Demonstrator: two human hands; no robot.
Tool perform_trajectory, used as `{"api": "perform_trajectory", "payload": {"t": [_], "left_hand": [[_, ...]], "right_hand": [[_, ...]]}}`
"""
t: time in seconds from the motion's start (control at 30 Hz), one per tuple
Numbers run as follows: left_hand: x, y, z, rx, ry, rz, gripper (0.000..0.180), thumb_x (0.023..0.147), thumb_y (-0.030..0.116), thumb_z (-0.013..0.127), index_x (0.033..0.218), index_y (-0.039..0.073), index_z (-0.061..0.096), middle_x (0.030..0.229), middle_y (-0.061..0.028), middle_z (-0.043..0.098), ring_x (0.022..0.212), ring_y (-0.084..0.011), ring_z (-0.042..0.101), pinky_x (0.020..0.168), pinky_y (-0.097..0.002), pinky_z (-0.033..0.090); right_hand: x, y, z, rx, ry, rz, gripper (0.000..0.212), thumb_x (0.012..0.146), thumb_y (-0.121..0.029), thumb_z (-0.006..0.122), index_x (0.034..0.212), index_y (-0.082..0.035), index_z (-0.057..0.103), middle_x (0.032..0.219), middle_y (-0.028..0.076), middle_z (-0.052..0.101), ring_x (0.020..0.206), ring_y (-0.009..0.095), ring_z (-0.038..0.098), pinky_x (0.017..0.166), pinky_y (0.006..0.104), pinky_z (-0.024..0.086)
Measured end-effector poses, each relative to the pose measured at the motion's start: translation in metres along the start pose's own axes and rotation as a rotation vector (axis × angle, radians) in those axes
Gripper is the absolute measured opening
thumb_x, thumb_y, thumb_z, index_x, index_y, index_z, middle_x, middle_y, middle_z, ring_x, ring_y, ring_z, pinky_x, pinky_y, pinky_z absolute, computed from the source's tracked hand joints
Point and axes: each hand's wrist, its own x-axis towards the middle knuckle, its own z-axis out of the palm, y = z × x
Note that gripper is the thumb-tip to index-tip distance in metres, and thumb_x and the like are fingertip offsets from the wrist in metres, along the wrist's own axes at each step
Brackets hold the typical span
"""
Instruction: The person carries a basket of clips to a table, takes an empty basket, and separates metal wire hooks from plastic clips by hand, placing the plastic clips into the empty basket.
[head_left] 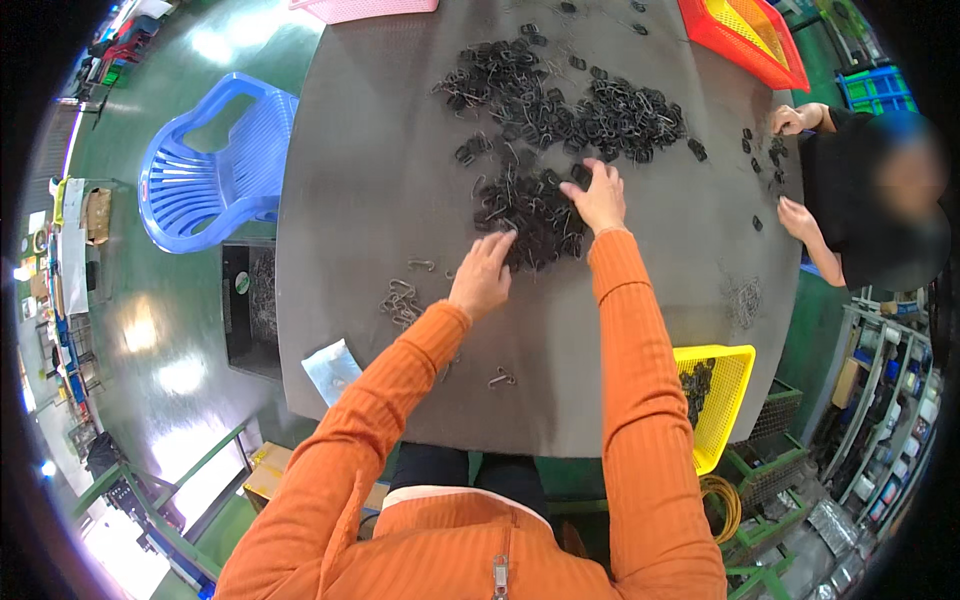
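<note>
A near pile of small black pieces with thin metal wire hooks (530, 215) lies on the grey table, between my two hands. At its left edge, my left hand (484, 274) reaches in with fingers stretched forward, fingertips against the pieces. My right hand (602, 200) is at the pile's upper right, thumb and fingers spread around black pieces there. Neither hand visibly lifts anything; some fingertips are hard to see against the dark pieces. Just beyond spreads a bigger heap of the same black pieces (600, 115).
Loose metal hooks (402, 303) and a pale packet (331, 372) lie left. A yellow basket (737, 400) holding black pieces stands right, a red basket (790, 60) far right. Across the right edge, another person's hands (797, 216) handle black pieces. A blue chair (215, 170) stands left.
</note>
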Motion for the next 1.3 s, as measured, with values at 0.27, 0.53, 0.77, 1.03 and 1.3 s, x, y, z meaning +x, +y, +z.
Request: {"api": "perform_trajectory", "payload": {"t": [0.27, 0.53, 0.77, 1.03, 1.3], "left_hand": [[-0.011, -0.011, -0.025, 0.110, 0.166, -0.132, 0.046, 0.075, 0.000, 0.054, 0.120, 0.006, 0.048, 0.118, -0.0145, 0.047, 0.112, -0.0318, 0.042, 0.097, -0.0396, 0.034], [-0.035, 0.009, 0.004, 0.269, -0.036, 0.081, 0.042, 0.077, 0.007, 0.058, 0.117, 0.012, 0.052, 0.116, -0.0074, 0.047, 0.105, -0.0272, 0.043, 0.088, -0.0391, 0.039], [0.036, 0.021, 0.012, 0.440, 0.258, 0.059, 0.035, 0.076, 0.005, 0.055, 0.110, 0.011, 0.056, 0.113, -0.0051, 0.048, 0.106, -0.0256, 0.043, 0.089, -0.0385, 0.036], [0.056, 0.050, 0.050, 0.396, -0.022, 0.011, 0.023, 0.071, 0.021, 0.068, 0.091, 0.011, 0.060, 0.100, -0.0033, 0.051, 0.097, -0.0224, 0.044, 0.079, -0.0359, 0.034], [0.059, 0.048, 0.014, -0.716, -0.316, -0.398, 0.024, 0.081, 0.017, 0.064, 0.102, 0.006, 0.060, 0.084, 0.0019, 0.060, 0.073, -0.0105, 0.056, 0.068, -0.0242, 0.045]], "right_hand": [[-0.042, 0.029, 0.017, 0.087, -0.158, -0.159, 0.026, 0.072, -0.014, 0.068, 0.096, -0.011, 0.057, 0.092, 0.008, 0.057, 0.091, 0.028, 0.055, 0.080, 0.0366, 0.046], [-0.116, 0.057, -0.041, 1.168, -0.105, 0.493, 0.015, 0.082, -0.008, 0.062, 0.095, -0.001, 0.057, 0.078, 0.002, 0.060, 0.069, 0.011, 0.060, 0.061, 0.0221, 0.051], [-0.109, 0.079, -0.038, 0.838, -0.150, 0.441, 0.022, 0.078, -0.020, 0.067, 0.090, -0.004, 0.059, 0.082, 0.004, 0.061, 0.071, 0.012, 0.060, 0.059, 0.0247, 0.048], [-0.056, 0.036, -0.017, -0.112, -0.221, 0.053, 0.028, 0.071, -0.032, 0.068, 0.086, -0.008, 0.064, 0.096, 0.009, 0.063, 0.092, 0.027, 0.059, 0.078, 0.0370, 0.047], [-0.091, 0.079, -0.056, 1.075, -0.227, 0.609, 0.016, 0.073, -0.017, 0.066, 0.079, -0.002, 0.065, 0.067, 0.001, 0.060, 0.062, 0.010, 0.053, 0.058, 0.0259, 0.041]]}}
